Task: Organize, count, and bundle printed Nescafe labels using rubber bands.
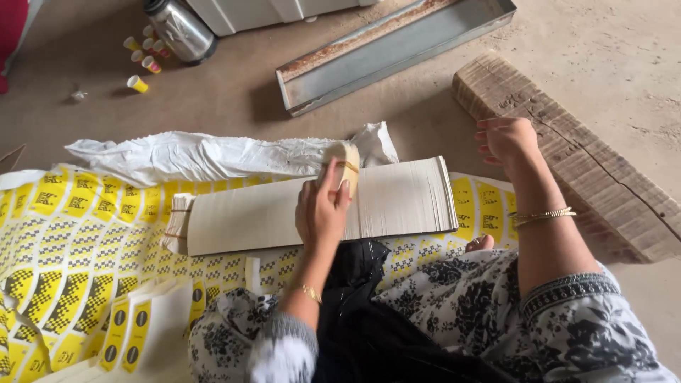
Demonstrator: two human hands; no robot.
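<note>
Concrete floor, yellow printed sheets [64, 248] spread; left hand [320, 209] fingers clamped on card stack [397, 202]; right hand [505, 140] apart, fingers loosely spread, empty.

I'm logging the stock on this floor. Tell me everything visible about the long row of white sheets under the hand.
The row of sheets is a long, dense stack of thin off-white card or paper pieces, lying on its side, fanned so their edges show. It rests on yellow printed sheets. The left hand presses its middle, holding a small tan bundle. The right hand hovers apart.
</note>
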